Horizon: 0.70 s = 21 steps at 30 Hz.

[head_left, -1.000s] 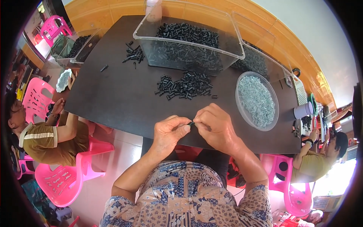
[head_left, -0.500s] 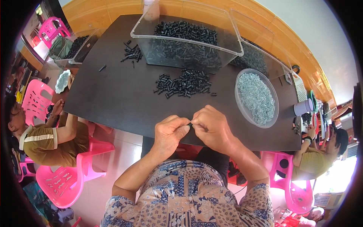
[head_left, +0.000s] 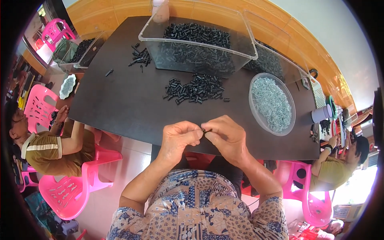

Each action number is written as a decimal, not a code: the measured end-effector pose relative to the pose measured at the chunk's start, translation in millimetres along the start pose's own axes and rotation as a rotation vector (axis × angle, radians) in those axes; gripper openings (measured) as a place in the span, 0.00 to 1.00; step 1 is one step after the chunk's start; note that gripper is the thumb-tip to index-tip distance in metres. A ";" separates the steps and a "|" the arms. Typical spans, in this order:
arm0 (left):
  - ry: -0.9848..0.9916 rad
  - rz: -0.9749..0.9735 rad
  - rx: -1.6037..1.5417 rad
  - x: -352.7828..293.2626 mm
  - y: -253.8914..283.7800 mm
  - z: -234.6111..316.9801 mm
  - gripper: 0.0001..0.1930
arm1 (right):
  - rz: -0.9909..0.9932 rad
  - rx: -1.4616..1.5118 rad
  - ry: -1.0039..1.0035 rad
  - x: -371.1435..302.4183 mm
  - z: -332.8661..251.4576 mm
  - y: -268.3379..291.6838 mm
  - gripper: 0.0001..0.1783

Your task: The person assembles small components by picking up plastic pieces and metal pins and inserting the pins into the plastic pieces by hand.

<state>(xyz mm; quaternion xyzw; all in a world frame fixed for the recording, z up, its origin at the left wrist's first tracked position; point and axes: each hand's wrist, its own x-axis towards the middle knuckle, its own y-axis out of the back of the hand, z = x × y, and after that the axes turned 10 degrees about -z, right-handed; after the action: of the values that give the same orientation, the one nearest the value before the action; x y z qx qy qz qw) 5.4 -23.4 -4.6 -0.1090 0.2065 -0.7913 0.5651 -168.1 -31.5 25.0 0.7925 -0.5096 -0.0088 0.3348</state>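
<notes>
My left hand (head_left: 179, 139) and my right hand (head_left: 229, 137) meet over the near edge of the dark table. Between their fingertips is a small black plastic part (head_left: 204, 131), mostly covered by the fingers. The left thumb and forefinger pinch one side of it, and the right thumb and forefinger close on the other. Beyond the hands lies a loose pile of black plastic parts (head_left: 195, 89). To the right stands a round clear tub (head_left: 293, 116) full of small silvery screws (head_left: 271, 105).
A large clear bin (head_left: 192, 66) of black parts stands at the back, with another bin (head_left: 276, 66) beside it. A smaller heap (head_left: 141, 56) lies left. A purple-grey cup (head_left: 321, 113) is at the right edge. People sit at left (head_left: 52, 148) and right (head_left: 340, 164), on pink chairs.
My right hand has turned slightly, its fingers now more spread around the black part. The left hand has stayed nearly in place. The co-worker's hands at the right have shifted a little.
</notes>
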 end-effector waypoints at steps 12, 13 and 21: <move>-0.032 0.050 -0.184 0.4 -14.2 3.9 0.05 | 0.096 -0.505 0.298 1.7 2.2 -10.9 0.25; -0.037 0.027 -0.157 -0.4 -13.0 4.1 0.06 | 0.098 -0.478 0.290 0.8 2.3 -10.4 0.26; 0.070 -0.113 -0.097 -8.2 -3.8 5.0 0.12 | 0.139 -0.393 0.282 -1.8 9.5 -10.5 0.25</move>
<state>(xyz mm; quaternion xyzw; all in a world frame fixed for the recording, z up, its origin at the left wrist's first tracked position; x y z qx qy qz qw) 7.0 -15.7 2.0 -0.1201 0.2577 -0.8143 0.5060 -164.0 -32.2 11.4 0.6688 -0.4998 0.0259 0.5497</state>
